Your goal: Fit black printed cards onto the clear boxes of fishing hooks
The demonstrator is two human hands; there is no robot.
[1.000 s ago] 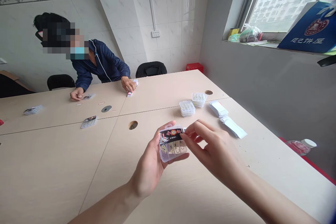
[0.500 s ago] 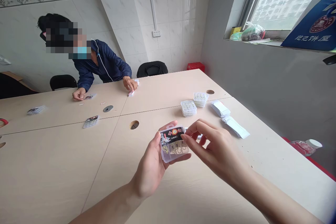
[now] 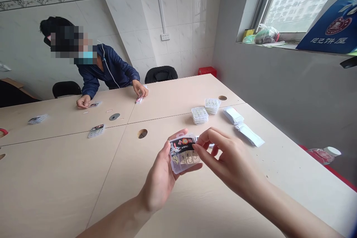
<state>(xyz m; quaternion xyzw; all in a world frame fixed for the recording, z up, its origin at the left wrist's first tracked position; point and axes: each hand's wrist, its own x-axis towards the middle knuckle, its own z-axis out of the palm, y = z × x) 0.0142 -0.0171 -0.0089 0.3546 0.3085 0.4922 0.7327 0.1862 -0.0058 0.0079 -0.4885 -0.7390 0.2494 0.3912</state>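
My left hand (image 3: 160, 176) grips a small clear box (image 3: 184, 153) just above the table (image 3: 69, 178), with my thumb over its top edge. My right hand (image 3: 225, 160) pinches its right edge beside the black label (image 3: 182, 145). The box looks filled and labelled, but I cannot tell if its lid is snapped shut. Two stacks of boxes (image 3: 199, 115) and piles of white slips (image 3: 233, 115) wait farther off, so I judge plenty is left.
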